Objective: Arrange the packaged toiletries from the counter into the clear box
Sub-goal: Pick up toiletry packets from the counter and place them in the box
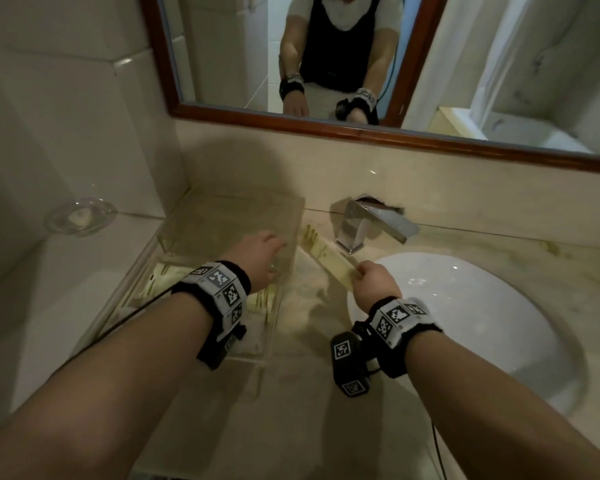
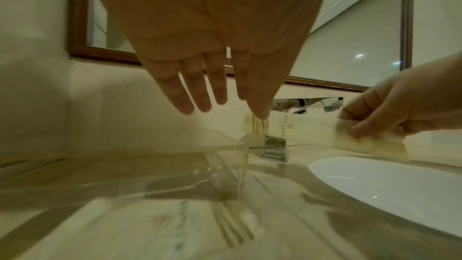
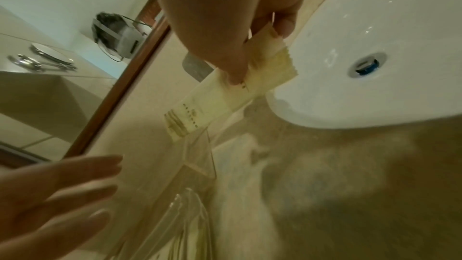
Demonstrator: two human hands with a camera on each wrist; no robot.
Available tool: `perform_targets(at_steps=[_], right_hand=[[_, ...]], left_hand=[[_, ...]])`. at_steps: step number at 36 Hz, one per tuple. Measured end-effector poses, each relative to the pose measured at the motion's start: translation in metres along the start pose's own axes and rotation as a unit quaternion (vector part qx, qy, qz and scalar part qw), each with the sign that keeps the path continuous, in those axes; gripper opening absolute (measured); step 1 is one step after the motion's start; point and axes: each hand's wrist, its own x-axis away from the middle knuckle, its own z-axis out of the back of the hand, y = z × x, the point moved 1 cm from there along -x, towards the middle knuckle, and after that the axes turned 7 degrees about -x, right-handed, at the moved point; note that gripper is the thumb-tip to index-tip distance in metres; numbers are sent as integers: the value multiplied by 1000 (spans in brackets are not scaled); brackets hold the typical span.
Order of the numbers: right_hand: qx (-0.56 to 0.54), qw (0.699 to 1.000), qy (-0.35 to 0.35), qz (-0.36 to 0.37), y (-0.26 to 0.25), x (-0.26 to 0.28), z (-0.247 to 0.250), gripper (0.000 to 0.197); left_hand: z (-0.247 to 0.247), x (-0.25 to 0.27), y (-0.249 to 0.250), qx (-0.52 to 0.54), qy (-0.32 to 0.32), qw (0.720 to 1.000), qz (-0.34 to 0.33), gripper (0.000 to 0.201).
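Head view first: right hand (image 1: 373, 282) pinches one end of a long cream sachet (image 1: 326, 256), which slants up and away from the hand toward the clear box (image 1: 174, 233), its far end close to the box's right wall. The sachet sits between the box and the chrome tap (image 1: 368, 225), beside the white basin (image 1: 499, 306). Left hand (image 1: 257, 258) reaches over the open box with its fingers extended, holding nothing. Flat packets (image 1: 160, 275) with gold stripes lie inside the box, under the left wrist. A glass soap dish (image 1: 80, 216) is fixed to the tiled wall on the left, and a wood-framed mirror (image 1: 326, 128) hangs above the counter (image 1: 291, 410).

Left wrist view: the left hand (image 2: 207, 78) shows straight, spread fingers hanging above the box (image 2: 217, 145), touching nothing clearly. To the right, the right hand (image 2: 390, 112) grips the sachet (image 2: 312, 131) between thumb and fingers, in front of the tap (image 2: 275, 147).

Right wrist view: the thumb and fingers of the right hand (image 3: 240, 50) clamp the sachet's (image 3: 215, 102) serrated end; its striped far end is at the corner of the box (image 3: 197, 157). The left hand (image 3: 57, 195) is flat and blurred at lower left.
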Motion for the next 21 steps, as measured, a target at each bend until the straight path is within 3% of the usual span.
perform_targets(at_steps=[4, 9, 15, 21], right_hand=[[-5, 995, -2, 102, -12, 12, 7, 22], [-5, 976, -11, 217, -40, 28, 9, 26], [-28, 968, -29, 246, -77, 27, -11, 18], [33, 959, -79, 269, -111, 22, -38, 21]], left_hand=[[15, -9, 10, -21, 47, 998, -47, 69], [33, -6, -1, -121, -13, 992, -45, 29], [36, 8, -57, -106, -1, 994, -3, 30], [34, 20, -103, -95, -24, 994, 49, 28]])
